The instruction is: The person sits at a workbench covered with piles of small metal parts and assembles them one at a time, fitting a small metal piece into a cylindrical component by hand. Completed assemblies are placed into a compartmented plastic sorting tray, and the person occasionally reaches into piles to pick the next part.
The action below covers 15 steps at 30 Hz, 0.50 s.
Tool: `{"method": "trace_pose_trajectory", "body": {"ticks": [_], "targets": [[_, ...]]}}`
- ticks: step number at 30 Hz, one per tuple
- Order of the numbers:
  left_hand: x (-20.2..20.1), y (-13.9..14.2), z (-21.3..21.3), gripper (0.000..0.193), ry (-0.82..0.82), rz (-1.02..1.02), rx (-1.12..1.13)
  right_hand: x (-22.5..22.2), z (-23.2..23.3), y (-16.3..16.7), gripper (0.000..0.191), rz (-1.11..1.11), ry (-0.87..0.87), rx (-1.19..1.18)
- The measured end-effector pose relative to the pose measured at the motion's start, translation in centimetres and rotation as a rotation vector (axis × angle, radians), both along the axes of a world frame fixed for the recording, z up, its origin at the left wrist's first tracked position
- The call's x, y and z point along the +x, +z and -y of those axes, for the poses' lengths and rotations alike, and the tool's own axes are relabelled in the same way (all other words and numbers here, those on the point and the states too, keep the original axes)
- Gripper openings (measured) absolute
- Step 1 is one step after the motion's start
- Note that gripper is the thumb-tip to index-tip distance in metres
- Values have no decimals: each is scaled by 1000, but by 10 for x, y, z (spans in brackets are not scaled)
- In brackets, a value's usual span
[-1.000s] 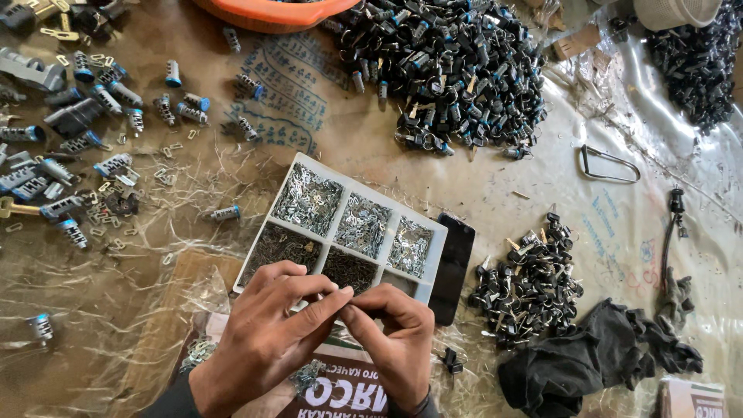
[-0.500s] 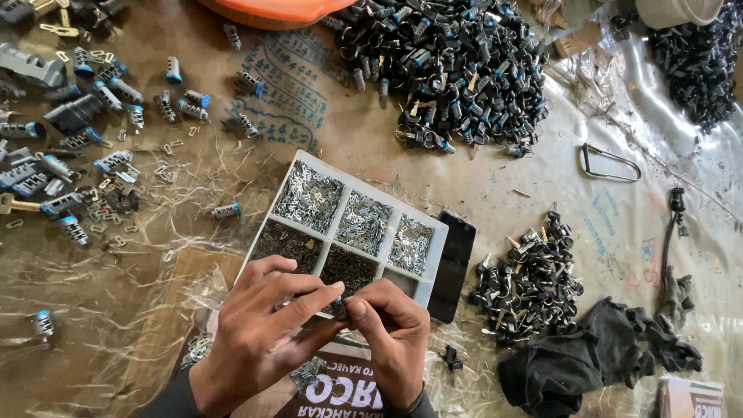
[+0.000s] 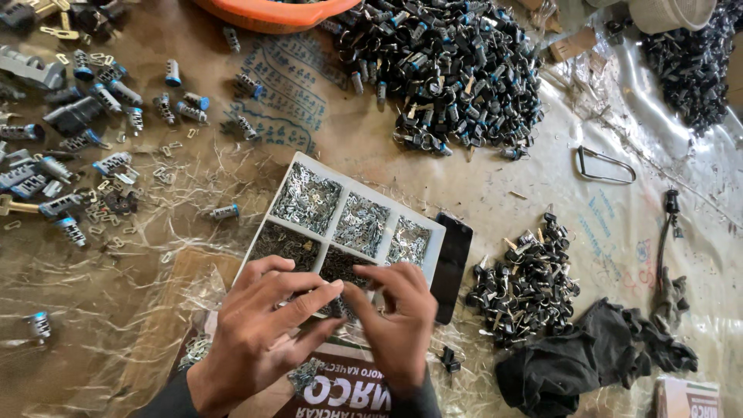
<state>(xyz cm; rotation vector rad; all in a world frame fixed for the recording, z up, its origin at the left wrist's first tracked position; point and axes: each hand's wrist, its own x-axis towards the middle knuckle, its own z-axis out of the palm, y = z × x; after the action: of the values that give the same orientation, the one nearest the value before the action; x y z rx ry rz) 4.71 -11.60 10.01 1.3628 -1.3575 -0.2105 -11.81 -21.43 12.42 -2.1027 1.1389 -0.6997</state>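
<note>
My left hand [image 3: 267, 325] and my right hand [image 3: 398, 317] meet fingertip to fingertip over the near edge of a white tray [image 3: 309, 164] divided into compartments. The compartments hold several tiny silver and dark metal pieces. Between the touching fingertips is something small; it is hidden by the fingers and I cannot make it out. Both hands cover the tray's nearest compartments. A printed cardboard sheet [image 3: 340, 391] lies under my wrists.
A big heap of black lock cylinders [image 3: 445, 70] lies at the top, a smaller heap [image 3: 526, 282] at the right. Silver cylinders [image 3: 85, 147] are scattered left. A black phone [image 3: 451, 263] lies beside the tray. Black cloth [image 3: 580, 364], an orange basin [image 3: 271, 11].
Both hands stay over the tray's near edge. The fingertips have shifted slightly, the left hand's fingers stretching further toward the right hand.
</note>
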Motion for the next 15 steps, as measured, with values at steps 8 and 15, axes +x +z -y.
{"method": "trace_pose_trajectory", "body": {"ticks": [8,15], "targets": [[-1,-1,-1,44,28,-6,43,9,1,-3,12,-269,47,-402],[-2,-3,1,44,14,1,50,17,5,1,10,-301,123,-376]]}}
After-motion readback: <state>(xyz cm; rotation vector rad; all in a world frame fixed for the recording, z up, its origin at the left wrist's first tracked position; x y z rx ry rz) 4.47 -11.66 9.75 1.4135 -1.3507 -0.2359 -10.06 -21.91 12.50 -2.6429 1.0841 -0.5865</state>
